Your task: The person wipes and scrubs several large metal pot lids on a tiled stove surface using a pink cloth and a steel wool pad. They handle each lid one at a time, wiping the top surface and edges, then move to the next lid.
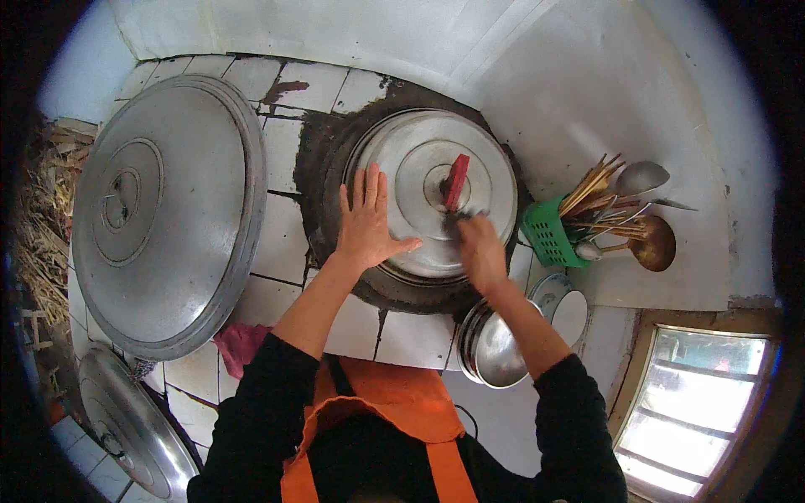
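A round metal lid (402, 135) with a red handle (459, 179) lies over a pot set in the blackened opening of a tiled stove. My left hand (368, 229) rests flat against the lid's left side, fingers spread, holding nothing. On the lower right of the same lid, my right hand (481, 251) is blurred, its fingers closed around a dark scouring pad (454, 225). The pad presses on the metal just below the handle; its exact material is too blurred to tell.
A very large metal lid (182, 220) covers the left of the tiled counter (352, 327), with another lid (135, 427) below it. A maroon cloth (238, 349) lies by my left forearm. Right are a green utensil basket (547, 232), stacked metal bowls (500, 352) and a window (695, 402).
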Action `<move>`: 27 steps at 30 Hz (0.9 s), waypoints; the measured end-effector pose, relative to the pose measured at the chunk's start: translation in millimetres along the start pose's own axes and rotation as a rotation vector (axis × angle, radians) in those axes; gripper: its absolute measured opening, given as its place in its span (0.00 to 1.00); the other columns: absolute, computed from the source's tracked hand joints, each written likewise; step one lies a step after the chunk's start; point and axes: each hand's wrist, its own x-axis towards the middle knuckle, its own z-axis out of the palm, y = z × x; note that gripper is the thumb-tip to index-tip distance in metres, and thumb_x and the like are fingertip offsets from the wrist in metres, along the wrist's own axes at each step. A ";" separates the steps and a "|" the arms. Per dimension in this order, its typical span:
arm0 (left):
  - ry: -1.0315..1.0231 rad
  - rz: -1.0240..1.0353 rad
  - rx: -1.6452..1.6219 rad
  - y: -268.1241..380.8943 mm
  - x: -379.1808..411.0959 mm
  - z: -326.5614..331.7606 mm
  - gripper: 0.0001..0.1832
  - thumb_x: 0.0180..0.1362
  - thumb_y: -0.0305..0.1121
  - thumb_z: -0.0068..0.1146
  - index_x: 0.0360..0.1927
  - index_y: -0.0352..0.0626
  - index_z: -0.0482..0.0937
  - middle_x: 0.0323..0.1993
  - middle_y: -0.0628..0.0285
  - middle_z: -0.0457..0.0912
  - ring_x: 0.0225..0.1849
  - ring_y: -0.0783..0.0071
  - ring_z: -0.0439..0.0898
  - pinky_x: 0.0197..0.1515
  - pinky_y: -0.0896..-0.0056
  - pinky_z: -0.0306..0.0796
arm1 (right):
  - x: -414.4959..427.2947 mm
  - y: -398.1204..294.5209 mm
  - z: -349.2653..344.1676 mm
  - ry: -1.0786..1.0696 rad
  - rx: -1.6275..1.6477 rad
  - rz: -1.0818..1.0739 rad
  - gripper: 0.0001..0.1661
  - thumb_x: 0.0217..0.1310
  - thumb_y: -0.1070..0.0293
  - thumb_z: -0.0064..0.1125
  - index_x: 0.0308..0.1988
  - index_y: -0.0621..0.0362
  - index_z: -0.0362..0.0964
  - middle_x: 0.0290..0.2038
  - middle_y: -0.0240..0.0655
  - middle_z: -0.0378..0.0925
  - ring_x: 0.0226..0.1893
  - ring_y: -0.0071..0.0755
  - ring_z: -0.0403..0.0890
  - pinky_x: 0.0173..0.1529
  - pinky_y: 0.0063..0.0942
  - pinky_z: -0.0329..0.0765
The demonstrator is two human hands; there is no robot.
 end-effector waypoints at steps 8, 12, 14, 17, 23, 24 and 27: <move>-0.015 -0.106 -0.011 68.2 16.5 9.8 0.65 0.39 0.69 0.61 0.68 0.28 0.49 0.72 0.41 0.40 0.74 0.44 0.34 0.67 0.31 0.29 | 65.6 15.3 -17.4 0.094 -0.013 0.129 0.23 0.48 0.77 0.58 0.48 0.59 0.72 0.44 0.44 0.70 0.43 0.55 0.73 0.47 0.44 0.73; 0.034 -0.077 -0.015 61.4 12.7 23.7 0.66 0.38 0.70 0.60 0.68 0.26 0.49 0.72 0.40 0.40 0.74 0.44 0.34 0.67 0.30 0.28 | 30.3 8.0 -20.1 0.087 0.090 0.048 0.19 0.51 0.72 0.61 0.46 0.62 0.74 0.42 0.46 0.70 0.43 0.56 0.72 0.47 0.43 0.73; 0.058 -0.075 -0.005 61.2 12.9 27.0 0.68 0.36 0.71 0.60 0.68 0.25 0.47 0.72 0.39 0.40 0.74 0.45 0.33 0.67 0.30 0.27 | 33.2 25.5 -9.2 0.124 0.068 0.037 0.15 0.51 0.70 0.61 0.42 0.61 0.76 0.41 0.45 0.70 0.42 0.56 0.73 0.46 0.44 0.73; 0.026 -0.057 -0.018 68.4 15.4 23.6 0.68 0.36 0.71 0.60 0.68 0.24 0.47 0.72 0.39 0.40 0.74 0.44 0.33 0.66 0.30 0.26 | 99.1 51.9 -10.6 0.097 -0.051 0.086 0.16 0.48 0.71 0.62 0.41 0.60 0.76 0.39 0.44 0.71 0.42 0.54 0.74 0.47 0.44 0.73; 0.057 -0.070 -0.014 60.1 13.6 24.0 0.68 0.36 0.72 0.59 0.67 0.23 0.49 0.71 0.38 0.41 0.74 0.44 0.34 0.67 0.30 0.27 | 47.3 32.6 -10.0 0.059 0.020 0.029 0.11 0.50 0.74 0.58 0.38 0.59 0.75 0.39 0.45 0.71 0.40 0.54 0.74 0.42 0.46 0.74; 0.055 -0.064 -0.001 60.1 13.2 25.6 0.68 0.36 0.72 0.59 0.67 0.23 0.49 0.71 0.38 0.40 0.74 0.44 0.34 0.67 0.30 0.27 | 65.3 35.5 -10.2 0.092 -0.009 0.035 0.12 0.50 0.73 0.58 0.39 0.59 0.75 0.39 0.45 0.71 0.40 0.54 0.74 0.42 0.45 0.75; 0.043 -0.042 -0.002 67.6 16.1 27.7 0.69 0.36 0.73 0.59 0.67 0.23 0.49 0.72 0.38 0.40 0.74 0.45 0.34 0.67 0.30 0.27 | 92.5 60.6 -1.4 0.132 -0.027 0.026 0.14 0.49 0.73 0.59 0.40 0.59 0.76 0.39 0.43 0.70 0.41 0.52 0.73 0.45 0.42 0.74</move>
